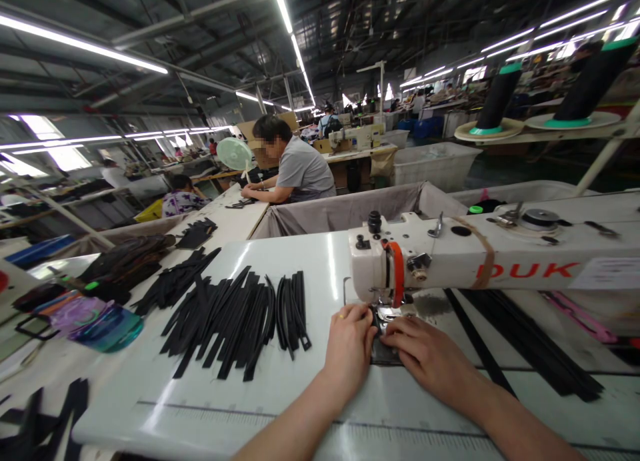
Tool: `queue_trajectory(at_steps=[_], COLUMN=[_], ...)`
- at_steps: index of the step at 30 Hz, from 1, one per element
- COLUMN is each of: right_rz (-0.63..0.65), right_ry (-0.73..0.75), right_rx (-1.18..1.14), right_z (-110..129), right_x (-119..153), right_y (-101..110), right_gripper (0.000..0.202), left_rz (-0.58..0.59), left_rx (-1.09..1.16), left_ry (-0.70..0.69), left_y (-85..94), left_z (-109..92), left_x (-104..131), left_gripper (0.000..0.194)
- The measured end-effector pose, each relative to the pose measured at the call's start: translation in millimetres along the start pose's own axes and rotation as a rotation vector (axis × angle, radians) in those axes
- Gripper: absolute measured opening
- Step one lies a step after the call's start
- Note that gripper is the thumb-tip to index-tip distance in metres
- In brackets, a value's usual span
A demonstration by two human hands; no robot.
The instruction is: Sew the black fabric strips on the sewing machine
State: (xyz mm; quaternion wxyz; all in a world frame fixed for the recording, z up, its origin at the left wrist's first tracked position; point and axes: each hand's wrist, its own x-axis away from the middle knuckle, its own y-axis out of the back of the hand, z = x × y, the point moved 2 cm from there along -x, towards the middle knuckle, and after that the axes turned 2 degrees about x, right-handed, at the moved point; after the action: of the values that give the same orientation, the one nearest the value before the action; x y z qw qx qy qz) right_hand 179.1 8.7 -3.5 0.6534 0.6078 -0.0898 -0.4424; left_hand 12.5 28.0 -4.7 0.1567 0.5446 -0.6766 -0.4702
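Note:
Under the needle end of a white sewing machine (440,254), both my hands meet at the presser foot (393,312). A short bit of a black fabric strip (376,318) shows between them; the rest of it is hidden by fingers. My left hand (349,341) is closed with its fingertips on the strip, left of the foot. Close in from the right, my right hand (425,354) has its fingers bent together at the strip, with the thumb hidden. A pile of black strips (235,321) lies left of my hands, and longer black strips (530,341) lie to the right.
Pink-handled scissors (583,318) lie behind the long strips. Thread cones (500,98) stand on a rack at upper right. A purple and teal bottle (100,321) sits on the left table. Ahead, a co-worker (305,164) works beside a cloth-lined bin (340,211).

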Motion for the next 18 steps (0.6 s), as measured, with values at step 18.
queue_trajectory(at_steps=[18], right_rz=[-0.003], right_ry=[-0.015], right_rx=[0.316], right_z=[0.7], right_x=[-5.8], right_y=[-13.6], right_gripper=[0.039], left_rz=[-0.014], left_rx=[-0.033], left_ry=[-0.024], left_y=[-3.8], left_z=[-4.9], left_x=[4.1], left_gripper=[0.025])
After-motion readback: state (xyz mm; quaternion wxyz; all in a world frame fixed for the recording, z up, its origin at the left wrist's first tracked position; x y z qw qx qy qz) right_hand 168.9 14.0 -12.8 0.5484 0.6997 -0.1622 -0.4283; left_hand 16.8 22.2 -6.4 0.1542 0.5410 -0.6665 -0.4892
